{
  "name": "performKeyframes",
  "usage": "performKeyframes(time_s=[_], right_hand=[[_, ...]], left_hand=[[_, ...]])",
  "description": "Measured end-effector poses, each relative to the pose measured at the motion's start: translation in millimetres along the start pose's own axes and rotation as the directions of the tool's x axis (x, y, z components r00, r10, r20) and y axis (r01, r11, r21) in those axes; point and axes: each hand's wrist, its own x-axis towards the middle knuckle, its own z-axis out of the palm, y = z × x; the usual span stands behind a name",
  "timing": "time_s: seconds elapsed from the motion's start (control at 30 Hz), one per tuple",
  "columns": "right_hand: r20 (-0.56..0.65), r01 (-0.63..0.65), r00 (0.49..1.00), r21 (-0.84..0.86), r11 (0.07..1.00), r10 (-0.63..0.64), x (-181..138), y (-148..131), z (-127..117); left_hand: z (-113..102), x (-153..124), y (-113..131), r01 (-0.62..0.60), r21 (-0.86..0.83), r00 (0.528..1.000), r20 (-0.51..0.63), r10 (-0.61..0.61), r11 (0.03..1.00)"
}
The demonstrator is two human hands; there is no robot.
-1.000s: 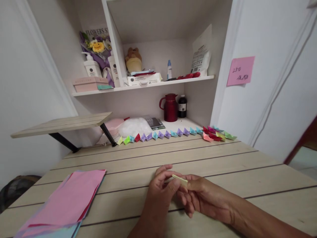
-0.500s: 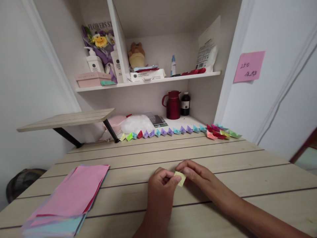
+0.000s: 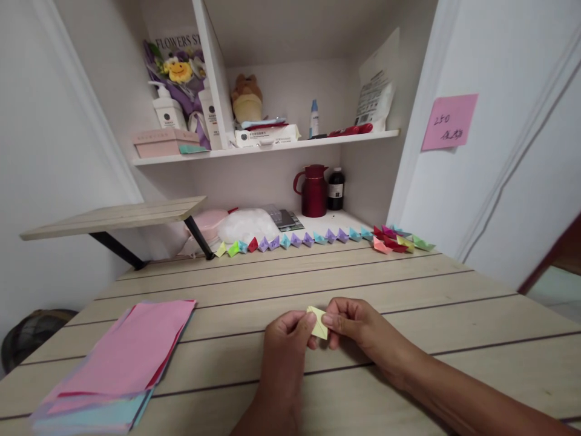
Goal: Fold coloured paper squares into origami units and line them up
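Note:
A small folded piece of pale yellow paper point(image 3: 320, 327) is held just above the table between both hands, with crease lines showing on its face. My left hand point(image 3: 287, 339) pinches its left edge, thumb on top. On the other side, my right hand point(image 3: 356, 324) grips the right edge between thumb and curled fingers. Beyond them, a row of small folded paper boats point(image 3: 296, 240) in purple, blue, green, red and yellow runs along the back of the table. More boats point(image 3: 396, 243) are bunched at the row's right end.
A stack of coloured paper sheets point(image 3: 129, 357), pink on top, lies at the left of the wooden table point(image 3: 227, 290). A small raised shelf point(image 3: 118, 217) stands at the back left. Behind the boats are a red jug point(image 3: 314, 192) and a dark bottle point(image 3: 336, 191).
My right hand has closed its thumb and fingers onto the paper's right edge. The paper has turned slightly and shifted a little left in view, while my left hand keeps its pinch.

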Motion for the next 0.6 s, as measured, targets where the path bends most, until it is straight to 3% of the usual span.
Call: performKeyframes(time_s=[0.2,0.6], right_hand=[[-0.117,0.022,0.993,-0.054,0.998,-0.028,2.3,-1.8,-1.1],[-0.138,0.205,0.954,-0.344,0.916,-0.265,3.1,-0.4,-10.1]], left_hand=[[1.8,0.6,0.1,-0.004,-0.101,0.997,-0.082,-0.005,0.995],[1.6,-1.8,7.9,-0.141,0.192,0.983,-0.090,0.161,0.971]])
